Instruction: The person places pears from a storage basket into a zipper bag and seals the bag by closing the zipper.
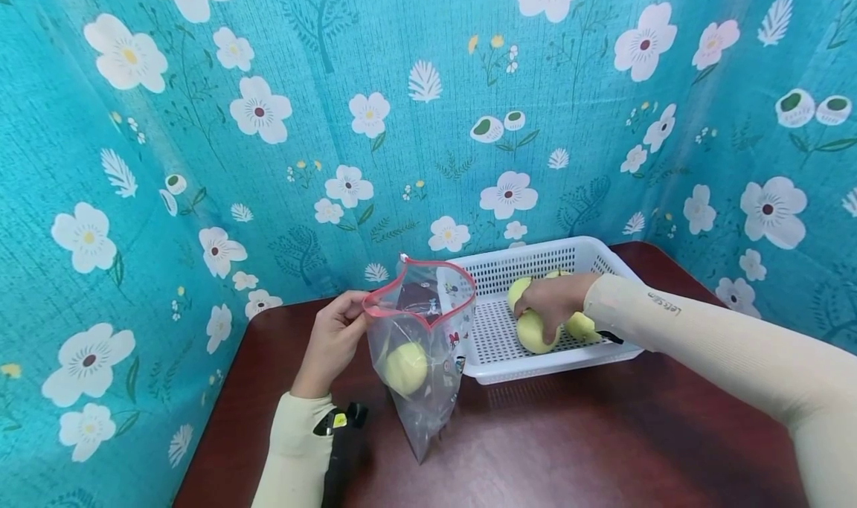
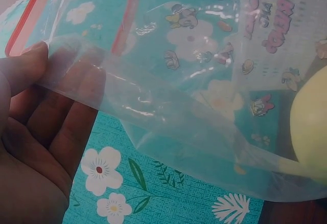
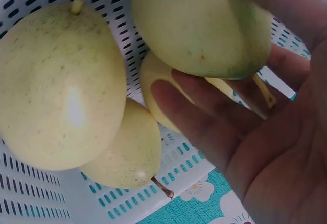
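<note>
My left hand [image 1: 332, 344] pinches the rim of a clear zip bag [image 1: 422, 426] with a red zip edge and cartoon prints. The bag's mouth gapes, and one yellow-green pear [image 1: 406, 368] lies inside. In the left wrist view, thumb and fingers hold the plastic film [image 2: 168, 116] near the zip. My right hand [image 1: 556, 300] reaches into a white plastic basket [image 1: 495, 378], thumb and fingers curled round a pear [image 3: 199, 29]. Beside it in the right wrist view lie a large pear [image 3: 56, 91] and a smaller-looking one [image 3: 127, 152], with another partly hidden behind my fingers.
The basket stands at the back of a dark red-brown table [image 1: 522, 448], its left end just behind the bag. A teal flowered curtain [image 1: 428, 158] hangs close round the table's back and sides. A small black device [image 1: 344, 419] sits on my left wrist.
</note>
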`<state>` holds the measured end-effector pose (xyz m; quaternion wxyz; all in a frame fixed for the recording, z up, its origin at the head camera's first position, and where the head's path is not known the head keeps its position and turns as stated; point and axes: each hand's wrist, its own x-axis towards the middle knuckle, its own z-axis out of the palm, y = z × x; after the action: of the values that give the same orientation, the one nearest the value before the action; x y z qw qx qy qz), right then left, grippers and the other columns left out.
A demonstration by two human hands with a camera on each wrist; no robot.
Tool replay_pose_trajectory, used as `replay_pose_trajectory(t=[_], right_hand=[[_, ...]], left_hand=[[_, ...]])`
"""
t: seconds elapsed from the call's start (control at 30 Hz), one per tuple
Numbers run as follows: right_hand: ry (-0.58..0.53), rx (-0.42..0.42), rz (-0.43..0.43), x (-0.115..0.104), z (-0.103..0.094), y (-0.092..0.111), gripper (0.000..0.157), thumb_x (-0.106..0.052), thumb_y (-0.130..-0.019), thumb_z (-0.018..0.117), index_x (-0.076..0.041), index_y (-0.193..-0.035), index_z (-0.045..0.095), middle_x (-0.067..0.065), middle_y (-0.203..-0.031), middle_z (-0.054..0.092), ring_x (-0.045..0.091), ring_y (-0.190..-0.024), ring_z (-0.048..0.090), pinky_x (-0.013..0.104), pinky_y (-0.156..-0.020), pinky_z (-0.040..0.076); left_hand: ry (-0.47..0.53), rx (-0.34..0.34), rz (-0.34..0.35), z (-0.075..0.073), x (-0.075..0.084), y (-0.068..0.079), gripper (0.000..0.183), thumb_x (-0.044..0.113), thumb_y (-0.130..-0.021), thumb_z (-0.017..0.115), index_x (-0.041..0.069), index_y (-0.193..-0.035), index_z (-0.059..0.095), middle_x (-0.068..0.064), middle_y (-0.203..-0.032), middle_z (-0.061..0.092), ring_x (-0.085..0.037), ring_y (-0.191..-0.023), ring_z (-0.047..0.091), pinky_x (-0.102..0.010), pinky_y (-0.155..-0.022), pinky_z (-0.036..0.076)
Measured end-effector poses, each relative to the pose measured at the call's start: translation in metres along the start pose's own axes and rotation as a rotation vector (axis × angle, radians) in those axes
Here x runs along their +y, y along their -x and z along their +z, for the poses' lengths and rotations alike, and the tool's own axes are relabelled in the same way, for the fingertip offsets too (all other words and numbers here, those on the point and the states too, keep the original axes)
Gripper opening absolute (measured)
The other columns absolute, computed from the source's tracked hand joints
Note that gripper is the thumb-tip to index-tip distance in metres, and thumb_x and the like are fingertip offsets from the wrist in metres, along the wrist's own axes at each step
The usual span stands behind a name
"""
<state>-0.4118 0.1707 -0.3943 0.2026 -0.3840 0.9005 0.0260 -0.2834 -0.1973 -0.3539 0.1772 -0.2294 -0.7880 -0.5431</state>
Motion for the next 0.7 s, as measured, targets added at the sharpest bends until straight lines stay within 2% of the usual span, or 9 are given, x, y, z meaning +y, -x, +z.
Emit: replay_pose_trajectory(t=[0.13, 0.27, 0.4, 0.57, 0.7], right_hand=[[-0.004, -0.009, -0.019, 0.002, 0.000, 0.000, 0.066, -0.026, -0.064, 0.091, -0.016, -0.124, 0.066, -0.004, -0.108, 0.062, 0.020, -0.097, 0.053, 0.043, -0.087, 0.045], [-0.011, -0.016, -0.014, 0.003, 0.001, 0.000, 0.066, -0.026, -0.064, 0.091, -0.016, -0.124, 0.066, -0.004, -0.111, 0.062, 0.020, -0.100, 0.053, 0.043, -0.089, 0.045], [0.008, -0.024, -0.015, 0.006, 0.001, -0.001, 0.068, -0.028, -0.064, 0.091, -0.016, -0.126, 0.065, -0.004, -0.114, 0.062, 0.019, -0.101, 0.053, 0.043, -0.089, 0.045], [0.051, -0.020, -0.030, 0.002, -0.006, 0.003, 0.068, -0.030, -0.063, 0.091, -0.016, -0.125, 0.066, -0.003, -0.111, 0.062, 0.018, -0.099, 0.053, 0.041, -0.088, 0.046], [0.067, -0.013, -0.057, -0.007, -0.018, 0.010, 0.066, -0.027, -0.062, 0.092, -0.013, -0.121, 0.067, -0.001, -0.107, 0.063, 0.018, -0.096, 0.055, 0.041, -0.087, 0.047]], left_hand=[[0.000, -0.003, -0.008, 0.000, -0.001, 0.000, 0.018, -0.004, -0.091, 0.064, -0.003, -0.108, 0.065, -0.017, -0.105, 0.071, -0.014, -0.084, 0.063, -0.023, -0.066, 0.050], [0.023, -0.010, -0.004, 0.002, -0.003, 0.001, 0.018, -0.004, -0.091, 0.064, -0.004, -0.109, 0.065, -0.017, -0.106, 0.071, -0.013, -0.092, 0.066, -0.022, -0.072, 0.052], [0.034, -0.010, 0.003, 0.003, -0.002, 0.001, 0.018, -0.004, -0.090, 0.065, -0.004, -0.108, 0.065, -0.017, -0.105, 0.071, -0.014, -0.093, 0.067, -0.021, -0.069, 0.051], [0.030, -0.020, 0.010, 0.003, 0.001, 0.000, 0.018, -0.004, -0.091, 0.064, -0.005, -0.109, 0.065, -0.016, -0.105, 0.071, -0.014, -0.092, 0.066, -0.022, -0.067, 0.051], [0.030, -0.029, 0.008, 0.003, 0.001, -0.001, 0.018, -0.005, -0.091, 0.064, -0.007, -0.109, 0.064, -0.017, -0.105, 0.071, -0.018, -0.084, 0.063, -0.022, -0.065, 0.048]])
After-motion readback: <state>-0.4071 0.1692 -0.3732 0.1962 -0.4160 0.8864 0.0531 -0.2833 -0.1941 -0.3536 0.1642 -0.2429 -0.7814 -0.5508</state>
